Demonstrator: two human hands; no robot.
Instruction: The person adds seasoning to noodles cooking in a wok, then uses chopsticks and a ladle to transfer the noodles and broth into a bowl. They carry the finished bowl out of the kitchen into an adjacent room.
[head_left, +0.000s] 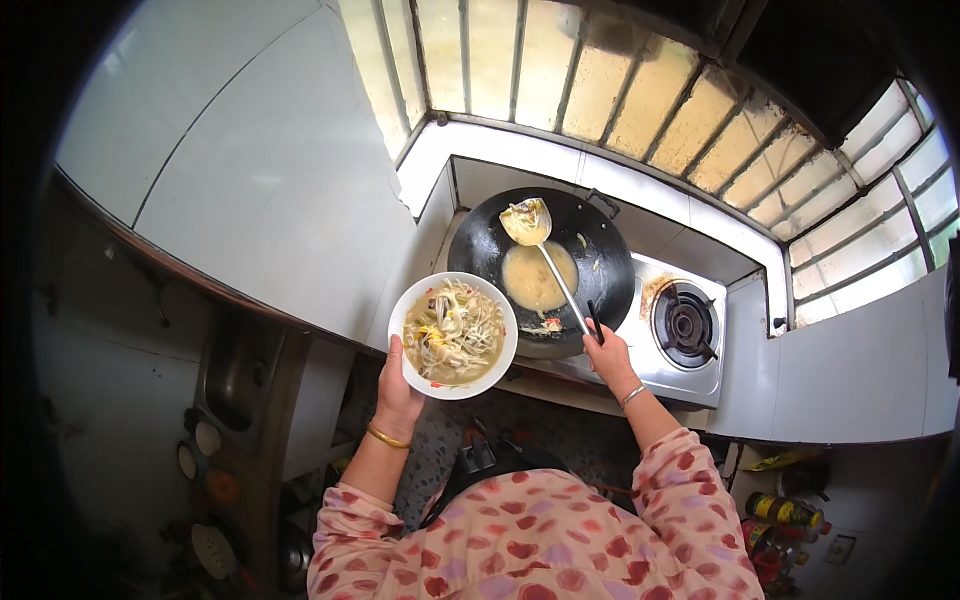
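Note:
My left hand grips the rim and side of a white bowl, which is filled with pale noodle-like strands, yellow and red bits and broth. The bowl is in front of a black wok, partly over its near left edge as seen from here. My right hand is closed on the handle of a metal wok spatula. Some of the same food and broth lies on the spatula's blade, above the wok. Cloudy broth pools in the wok's bottom, and scraps of food cling to its wall.
To the right of the wok is a bare gas burner on a steel stove. A tiled ledge and barred window run behind. A sink lies at lower left, bottles at lower right.

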